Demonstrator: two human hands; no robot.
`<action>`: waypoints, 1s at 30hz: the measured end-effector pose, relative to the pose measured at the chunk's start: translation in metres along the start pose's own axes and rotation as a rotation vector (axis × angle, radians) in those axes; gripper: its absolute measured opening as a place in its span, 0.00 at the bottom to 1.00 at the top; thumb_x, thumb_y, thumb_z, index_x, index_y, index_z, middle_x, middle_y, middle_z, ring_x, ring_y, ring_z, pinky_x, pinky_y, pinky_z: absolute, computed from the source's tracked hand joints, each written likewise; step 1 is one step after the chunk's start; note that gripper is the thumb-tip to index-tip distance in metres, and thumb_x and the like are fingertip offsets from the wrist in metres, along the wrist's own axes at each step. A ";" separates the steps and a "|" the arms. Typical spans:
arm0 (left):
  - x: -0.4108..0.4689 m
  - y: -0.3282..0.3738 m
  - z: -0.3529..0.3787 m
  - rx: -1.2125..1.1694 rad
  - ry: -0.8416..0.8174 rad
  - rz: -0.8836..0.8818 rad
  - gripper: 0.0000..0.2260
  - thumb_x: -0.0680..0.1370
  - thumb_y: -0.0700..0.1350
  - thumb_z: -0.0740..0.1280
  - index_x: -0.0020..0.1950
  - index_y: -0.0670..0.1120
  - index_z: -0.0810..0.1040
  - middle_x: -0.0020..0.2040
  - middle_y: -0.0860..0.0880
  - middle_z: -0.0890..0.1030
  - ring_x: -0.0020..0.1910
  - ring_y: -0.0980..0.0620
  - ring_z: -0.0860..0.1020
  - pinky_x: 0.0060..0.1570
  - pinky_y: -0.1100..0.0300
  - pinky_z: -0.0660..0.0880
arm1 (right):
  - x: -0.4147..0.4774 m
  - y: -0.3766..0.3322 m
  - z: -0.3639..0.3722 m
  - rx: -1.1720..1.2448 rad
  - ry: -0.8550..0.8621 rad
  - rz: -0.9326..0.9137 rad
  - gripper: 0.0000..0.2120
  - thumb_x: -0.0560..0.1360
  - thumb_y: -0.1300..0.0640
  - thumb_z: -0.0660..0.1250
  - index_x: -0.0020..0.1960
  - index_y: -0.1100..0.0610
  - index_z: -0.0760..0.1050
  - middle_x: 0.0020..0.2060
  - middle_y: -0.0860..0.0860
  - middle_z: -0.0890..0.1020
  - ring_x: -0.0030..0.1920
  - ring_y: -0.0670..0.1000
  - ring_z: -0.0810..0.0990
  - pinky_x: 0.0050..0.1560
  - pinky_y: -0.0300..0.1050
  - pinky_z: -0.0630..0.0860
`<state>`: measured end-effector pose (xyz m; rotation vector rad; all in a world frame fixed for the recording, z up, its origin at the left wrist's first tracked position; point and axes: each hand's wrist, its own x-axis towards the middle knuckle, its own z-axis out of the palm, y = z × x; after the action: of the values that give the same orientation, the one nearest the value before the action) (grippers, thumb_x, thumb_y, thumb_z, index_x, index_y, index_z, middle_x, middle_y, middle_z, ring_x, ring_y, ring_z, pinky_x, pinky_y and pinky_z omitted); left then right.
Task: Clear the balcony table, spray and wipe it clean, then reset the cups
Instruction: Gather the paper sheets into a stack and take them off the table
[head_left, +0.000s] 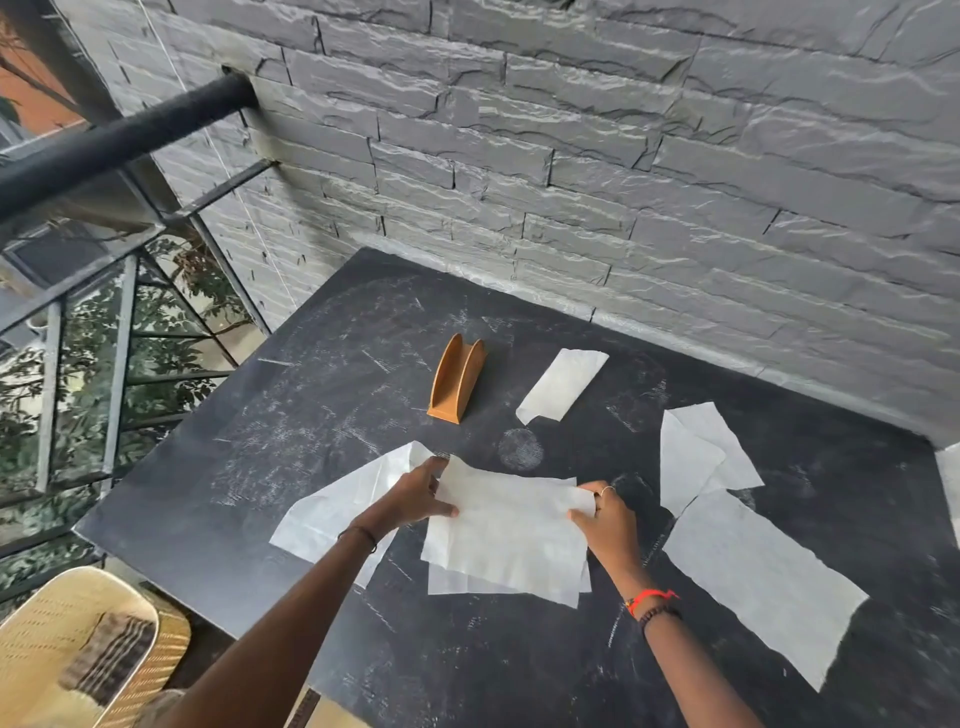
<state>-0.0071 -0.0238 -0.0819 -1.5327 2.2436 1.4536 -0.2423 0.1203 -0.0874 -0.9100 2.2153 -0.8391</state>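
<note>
A scuffed black table (322, 395) stands against a grey stone wall. Several white paper napkins lie scattered on it. My left hand (415, 496) and my right hand (605, 519) pinch the two sides of one napkin (511, 535) near the table's middle, with another sheet partly under it. A further napkin (332, 506) lies under my left forearm. More napkins lie to the right (701, 452), at the front right (758, 577), and folded toward the back (563, 384). An empty orange napkin holder (454, 382) stands upright behind my hands. No cups are in view.
A grey stone wall (623, 156) bounds the table at the back and right. A black metal balcony railing (104, 145) with glass panels runs along the left. A woven wicker chair (88, 649) sits at the front left corner.
</note>
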 end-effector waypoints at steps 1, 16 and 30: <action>-0.001 0.000 0.000 0.019 0.006 0.001 0.33 0.71 0.42 0.76 0.72 0.44 0.65 0.52 0.45 0.74 0.48 0.47 0.74 0.48 0.64 0.68 | 0.000 0.000 0.002 -0.017 -0.007 -0.022 0.14 0.68 0.66 0.70 0.52 0.60 0.75 0.44 0.52 0.80 0.46 0.54 0.78 0.44 0.38 0.68; 0.002 -0.049 -0.027 0.126 0.515 -0.028 0.17 0.75 0.52 0.70 0.53 0.39 0.76 0.52 0.41 0.76 0.52 0.39 0.76 0.52 0.47 0.74 | 0.009 -0.087 0.081 -0.148 0.023 -0.366 0.08 0.78 0.64 0.60 0.50 0.63 0.78 0.47 0.56 0.81 0.52 0.55 0.76 0.54 0.46 0.73; 0.021 -0.057 -0.059 0.118 0.340 0.025 0.07 0.76 0.39 0.69 0.46 0.34 0.80 0.47 0.35 0.80 0.49 0.39 0.79 0.50 0.53 0.73 | 0.023 -0.128 0.128 -0.109 -0.182 -0.319 0.13 0.76 0.70 0.56 0.53 0.63 0.77 0.50 0.57 0.81 0.52 0.54 0.79 0.50 0.35 0.70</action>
<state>0.0503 -0.0844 -0.0979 -1.8359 2.4842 1.1100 -0.1152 -0.0108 -0.0802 -1.3625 2.0028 -0.7461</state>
